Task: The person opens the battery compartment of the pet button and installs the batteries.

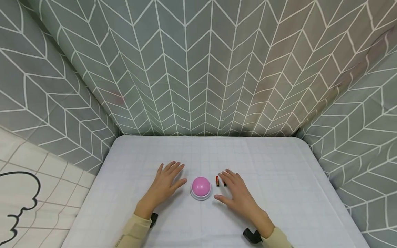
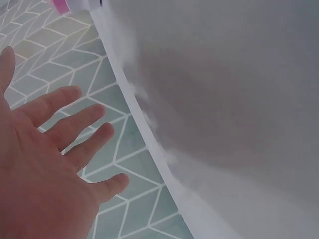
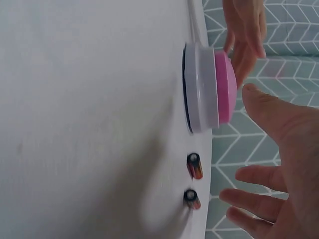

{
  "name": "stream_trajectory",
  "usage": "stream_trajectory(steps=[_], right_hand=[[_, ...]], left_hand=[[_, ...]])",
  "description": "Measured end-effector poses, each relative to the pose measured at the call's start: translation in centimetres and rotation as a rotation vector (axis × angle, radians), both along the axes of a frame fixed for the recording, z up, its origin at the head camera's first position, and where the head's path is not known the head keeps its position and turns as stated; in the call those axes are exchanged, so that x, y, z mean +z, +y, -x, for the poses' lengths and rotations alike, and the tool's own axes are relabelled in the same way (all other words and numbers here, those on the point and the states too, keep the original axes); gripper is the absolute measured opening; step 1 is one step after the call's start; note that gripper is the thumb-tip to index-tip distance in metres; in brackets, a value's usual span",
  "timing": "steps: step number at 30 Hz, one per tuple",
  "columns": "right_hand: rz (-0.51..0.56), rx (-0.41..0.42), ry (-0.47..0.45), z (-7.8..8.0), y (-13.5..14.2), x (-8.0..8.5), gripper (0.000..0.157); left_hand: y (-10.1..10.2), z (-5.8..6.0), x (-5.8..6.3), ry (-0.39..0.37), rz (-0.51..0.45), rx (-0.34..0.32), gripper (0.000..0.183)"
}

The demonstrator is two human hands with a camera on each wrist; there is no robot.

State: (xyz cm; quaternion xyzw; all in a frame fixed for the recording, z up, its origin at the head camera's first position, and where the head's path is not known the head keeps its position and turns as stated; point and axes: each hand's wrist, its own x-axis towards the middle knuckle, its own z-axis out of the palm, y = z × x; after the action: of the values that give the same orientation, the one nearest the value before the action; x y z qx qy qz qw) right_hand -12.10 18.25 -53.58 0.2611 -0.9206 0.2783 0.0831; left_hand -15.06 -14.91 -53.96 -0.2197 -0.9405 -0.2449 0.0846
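A round push button [image 1: 201, 187] with a pink dome and white base sits on the table between my hands. To its left, my left hand [image 1: 167, 182] hovers over the cloth, fingers spread and holding nothing. On the other side my right hand [image 1: 237, 194] is held above the table, fingers apart and nothing in its grasp. Two small batteries, a red and black one [image 1: 217, 181] and a second one [image 1: 225, 184] partly hidden by the right fingers, lie right of the button. In the right wrist view both batteries [image 3: 195, 166] and the button [image 3: 204, 89] show side-on.
A white cloth covers the table [image 1: 263, 155]. Grey curtains [image 1: 198, 69] with a white chevron pattern hang behind and at both sides. White tile-patterned fabric [image 1: 46, 193] is at the lower left. Black wrist straps [image 1: 252, 236] show near the sleeves.
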Motion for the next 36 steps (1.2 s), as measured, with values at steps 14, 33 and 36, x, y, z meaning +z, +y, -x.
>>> stream_trajectory(steps=[14,33,36], right_hand=[[-0.029,0.076,-0.030,0.3,-2.8,-0.3,0.082],[-0.021,0.068,0.015,0.8,-5.1,-1.3,0.085],[0.002,0.067,0.016,1.0,-5.2,-1.5,0.084]], left_hand=[[2.5,-0.1,-0.2,0.017,0.007,-0.131,0.064],[4.3,-0.5,-0.1,-0.060,0.031,-0.184,0.059],[4.4,-0.6,-0.1,-0.071,0.022,-0.176,0.059]])
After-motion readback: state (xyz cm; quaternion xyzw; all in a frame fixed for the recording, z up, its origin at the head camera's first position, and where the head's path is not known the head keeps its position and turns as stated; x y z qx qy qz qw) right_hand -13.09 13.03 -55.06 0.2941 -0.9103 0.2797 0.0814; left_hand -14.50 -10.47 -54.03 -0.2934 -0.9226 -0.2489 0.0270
